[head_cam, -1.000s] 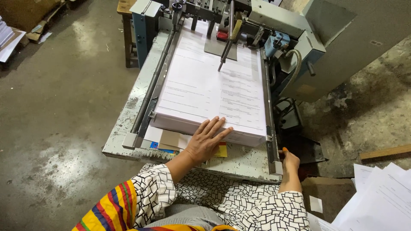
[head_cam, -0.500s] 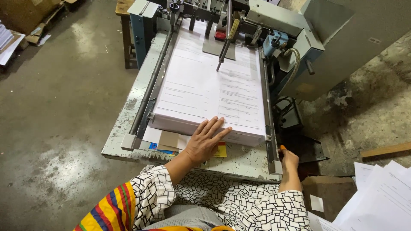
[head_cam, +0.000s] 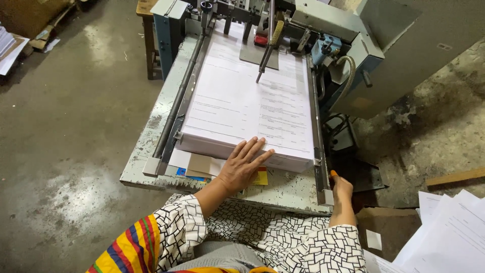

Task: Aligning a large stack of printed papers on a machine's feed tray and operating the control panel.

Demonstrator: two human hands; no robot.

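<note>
I rest my left hand [head_cam: 241,167] flat, fingers spread wide and gripping nothing, against the near edge of the paper stack [head_cam: 250,108] that lies on the machine's feed bench [head_cam: 151,136], between the two side rails. To square the pile well I judge I should press evenly along that edge and keep the sheets flush against the left rail [head_cam: 179,96], not fanning them. My right hand [head_cam: 341,188] sits low at the bench's right corner, closed around something with an orange tip; I cannot tell what it is.
</note>
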